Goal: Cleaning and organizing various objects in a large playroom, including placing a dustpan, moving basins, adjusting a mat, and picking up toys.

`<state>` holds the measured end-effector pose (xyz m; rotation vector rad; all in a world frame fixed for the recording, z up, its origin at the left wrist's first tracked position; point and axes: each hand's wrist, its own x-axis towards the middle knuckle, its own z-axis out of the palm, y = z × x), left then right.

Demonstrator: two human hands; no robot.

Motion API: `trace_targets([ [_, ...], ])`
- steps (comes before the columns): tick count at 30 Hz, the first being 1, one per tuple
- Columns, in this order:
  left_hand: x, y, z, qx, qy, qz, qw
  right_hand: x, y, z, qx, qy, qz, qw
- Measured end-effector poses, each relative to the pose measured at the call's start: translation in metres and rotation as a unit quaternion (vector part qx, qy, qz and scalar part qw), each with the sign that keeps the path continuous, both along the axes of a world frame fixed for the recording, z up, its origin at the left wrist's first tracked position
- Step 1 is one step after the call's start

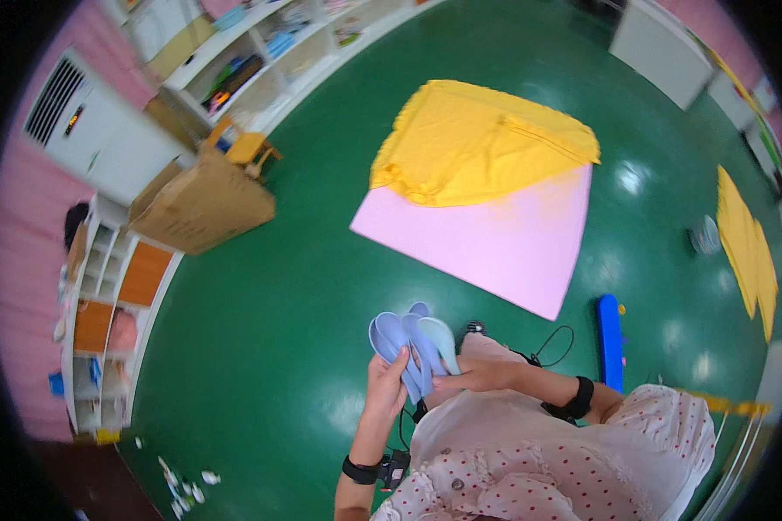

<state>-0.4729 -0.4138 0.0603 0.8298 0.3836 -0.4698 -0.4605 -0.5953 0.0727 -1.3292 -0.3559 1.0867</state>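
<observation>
Several lavender-blue soup spoons (394,330) are bunched together in front of my body, bowls pointing away from me. My left hand (386,384) is closed around them, its thumb pressed over their handles. On the right of the bunch is a pale teal spoon (440,334), its bowl overlapping the lavender ones. My right hand (473,375) is closed at the lower part of this teal spoon, close against the bunch. Parts of the handles are hidden by the fingers, and the spoons overlap too much to separate each one.
Ahead on the green floor (295,304) lies a pink mat (495,243) partly covered by a yellow cloth (487,143). A cardboard box (204,204) and white shelves (117,295) stand left. To the right are a long blue object (611,343) and yellow mats (743,247). Small bottles (182,491) lie lower left.
</observation>
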Motion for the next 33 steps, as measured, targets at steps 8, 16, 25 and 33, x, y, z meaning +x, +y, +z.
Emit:
trace_targets([
  [8,0.007,-0.031,-0.008,0.057,-0.068,-0.050,0.995,-0.001,0.003,0.058,-0.277,-0.106,-0.060,0.953],
  [16,0.027,-0.064,-0.011,0.023,-0.118,-0.285,0.951,-0.016,-0.055,0.060,-0.192,-0.165,-0.144,0.957],
  [25,0.068,-0.145,0.005,0.033,-0.209,-0.642,0.736,-0.057,-0.098,0.012,-0.053,-0.145,-0.358,0.921],
  [33,0.060,-0.183,0.014,-0.046,-0.245,-0.649,0.719,-0.081,-0.113,0.005,-0.028,-0.065,-0.438,0.896],
])
